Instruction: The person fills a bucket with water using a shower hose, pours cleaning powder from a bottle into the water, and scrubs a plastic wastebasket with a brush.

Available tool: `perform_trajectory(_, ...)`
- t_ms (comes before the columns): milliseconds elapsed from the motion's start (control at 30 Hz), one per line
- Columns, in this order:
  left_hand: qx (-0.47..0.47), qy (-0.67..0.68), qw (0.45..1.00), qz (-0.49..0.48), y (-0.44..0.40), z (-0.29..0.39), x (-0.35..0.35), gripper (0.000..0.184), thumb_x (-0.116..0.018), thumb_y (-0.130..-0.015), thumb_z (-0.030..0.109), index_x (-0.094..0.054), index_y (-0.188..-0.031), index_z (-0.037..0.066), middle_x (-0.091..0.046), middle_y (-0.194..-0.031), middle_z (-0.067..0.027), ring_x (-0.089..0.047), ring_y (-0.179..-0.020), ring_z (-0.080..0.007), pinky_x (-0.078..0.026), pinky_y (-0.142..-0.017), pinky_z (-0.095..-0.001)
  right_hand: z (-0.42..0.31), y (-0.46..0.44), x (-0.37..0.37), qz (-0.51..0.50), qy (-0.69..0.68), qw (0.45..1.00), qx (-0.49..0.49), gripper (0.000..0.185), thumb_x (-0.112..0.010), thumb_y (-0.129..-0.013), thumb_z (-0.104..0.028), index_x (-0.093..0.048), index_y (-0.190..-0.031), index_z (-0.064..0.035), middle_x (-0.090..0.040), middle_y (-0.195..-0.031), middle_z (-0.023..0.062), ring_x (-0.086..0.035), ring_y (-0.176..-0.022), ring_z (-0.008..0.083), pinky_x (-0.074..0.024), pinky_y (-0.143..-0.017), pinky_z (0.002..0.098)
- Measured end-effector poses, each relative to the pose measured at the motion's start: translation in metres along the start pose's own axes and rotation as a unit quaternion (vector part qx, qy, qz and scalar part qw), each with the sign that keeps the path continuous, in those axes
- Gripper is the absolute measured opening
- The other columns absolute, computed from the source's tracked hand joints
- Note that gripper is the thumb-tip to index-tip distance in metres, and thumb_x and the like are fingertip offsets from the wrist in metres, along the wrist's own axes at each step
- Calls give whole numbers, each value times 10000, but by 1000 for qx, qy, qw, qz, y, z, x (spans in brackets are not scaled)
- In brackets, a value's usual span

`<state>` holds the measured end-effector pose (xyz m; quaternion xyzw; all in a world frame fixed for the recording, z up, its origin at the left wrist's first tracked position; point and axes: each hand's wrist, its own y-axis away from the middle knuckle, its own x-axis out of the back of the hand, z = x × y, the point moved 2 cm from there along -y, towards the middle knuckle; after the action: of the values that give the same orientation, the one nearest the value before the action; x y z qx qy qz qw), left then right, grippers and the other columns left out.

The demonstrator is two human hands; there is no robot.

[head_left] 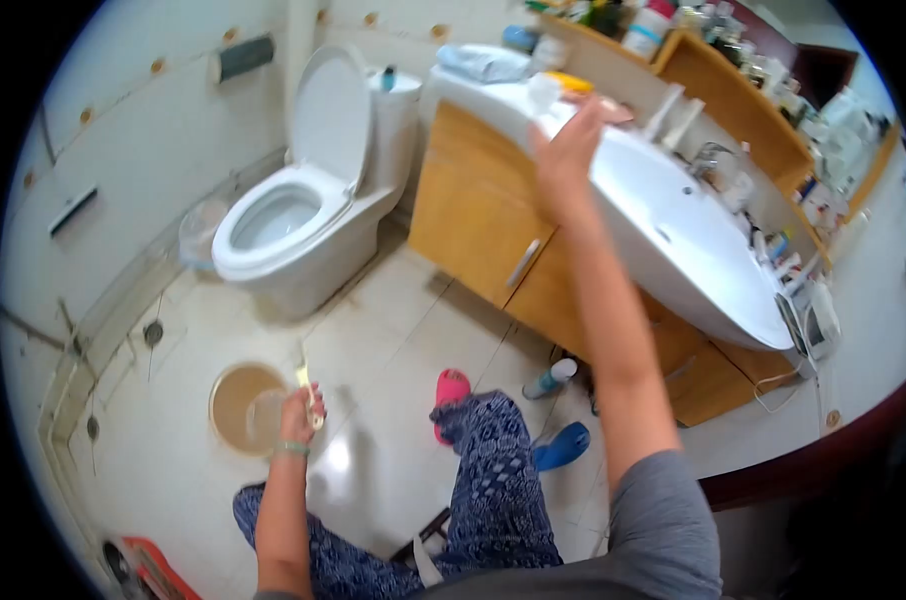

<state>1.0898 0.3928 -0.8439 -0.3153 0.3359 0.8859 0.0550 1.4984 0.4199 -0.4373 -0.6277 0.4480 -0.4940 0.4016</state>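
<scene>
Grey sleeve [665, 525]; left hand [297, 414] gripping pale tool [318, 417], brown tub [233, 392] beside it; right hand [567, 155], hold unclear, near washbasin [645, 192].

One slim, pale-yellow, stick-like tool [303, 375], material unclear, gripped in the left hand [296, 413] and protruding at both ends beside a round tan bucket [235, 398]; one small bright-yellow object [570, 82], shape indistinct, on the white washbasin counter [509, 98] near the right hand [568, 155].

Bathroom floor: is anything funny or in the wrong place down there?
The blue slipper looks odd: it doesn't match the pink slipper nearby, and no blue mate shows. A bottle is also on the floor beside the cabinet, which may be out of place.
</scene>
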Motion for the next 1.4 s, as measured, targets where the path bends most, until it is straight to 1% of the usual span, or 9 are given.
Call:
perform_trajectory(133, 3, -31, 1000, -5, 27, 17, -13, 249, -405, -926, 186, -517, -1050, 2, -501, -700, -29, -404, -480, -97, -393, -437, -239, 91, -84, -70, -161, 187, 952, -182, 1223, -767, -563, -621, -225, -1304, 186, -355, -1329, 308, -336, -1249, 462, -273, -1039, 511)
perform_trajectory(200, 13, -45, 999, -19, 42, 29, -22, 240, -409, -940, 213, -513, -1016, 10, -450, -670, -5, -355, -470, -75, -336, -423, -228, 113, -99, -96, -213, 291, 917, -170, 1231, -700, -516, -749, -384, -1216, 213, -474, -1240, 318, -481, -1178, 397, -370, -1001, 404)
perform_trajectory(333, 5, -66, 997, -41, 56, 44, -20, 247, -402, -954, 226, -512, -997, 10, -448, -662, -4, -346, -469, -66, -316, -425, -220, 168, -113, -140, -263, 367, 885, -109, 1192, -614, -574, -798, -402, -1261, 153, -412, -1298, 345, -434, -1230, 400, -319, -1032, 403)
perform_trajectory(600, -12, -110, 989, -96, 69, 58, -13, 269, -391, -969, 255, -522, -969, 20, -433, -633, 5, -333, -460, -61, -307, -418, -212, 203, -136, -134, -286, 343, 888, -108, 1020, -571, -703, -712, -479, -1173, 189, -502, -1208, 336, -502, -1165, 382, -367, -1005, 389)
perform_trajectory(700, -29, -141, 986, -83, 74, 57, -8, 278, -384, -974, 253, -523, -1004, 15, -435, -645, 8, -346, -474, -63, -324, -423, -216, 156, -112, -114, -219, 342, 906, -121, 928, -646, -684, -657, -534, -1153, 136, -610, -1089, 255, -565, -1090, 350, -412, -954, 387)
perform_trajectory(767, -50, -151, 985, -66, 74, 56, -5, 276, -384, -973, 236, -527, -1023, 5, -448, -659, 4, -358, -482, -64, -341, -432, -218, 100, -77, -105, -2, 206, 978, -38, 819, -738, -638, -588, -587, -1106, 66, -650, -1024, 209, -600, -1017, 355, -441, -909, 384)
perform_trajectory(900, -74, -149, 986, -24, 75, 57, 7, 282, -371, -966, 185, -524, -1090, -16, -470, -704, -6, -385, -518, -63, -373, -470, -226, -56, 43, -112, -257, -343, 901, -69, 422, -773, -726, -250, -624, -1046, -19, -669, -964, 63, -615, -817, 121, -471, -746, 272)
perform_trajectory(1133, -79, -9, 997, -2, 90, 69, 24, 285, -364, -954, 155, -520, -1118, -18, -463, -752, -18, -380, -527, -63, -346, -459, -224, -227, 257, -139, -461, -317, 824, -82, 542, -826, -624, -116, -547, -1082, -36, -657, -995, 118, -632, -883, 204, -498, -778, 316)
perform_trajectory(1400, -115, 51, 992, 12, 97, 82, 28, 204, -387, -903, 121, -507, -993, -17, -445, -703, -31, -354, -485, -72, -322, -421, -234, -295, 292, -148, -502, -323, 801, 55, 529, -800, -631, -95, -558, -1099, -49, -652, -1029, 126, -630, -955, 273, -493, -798, 355)
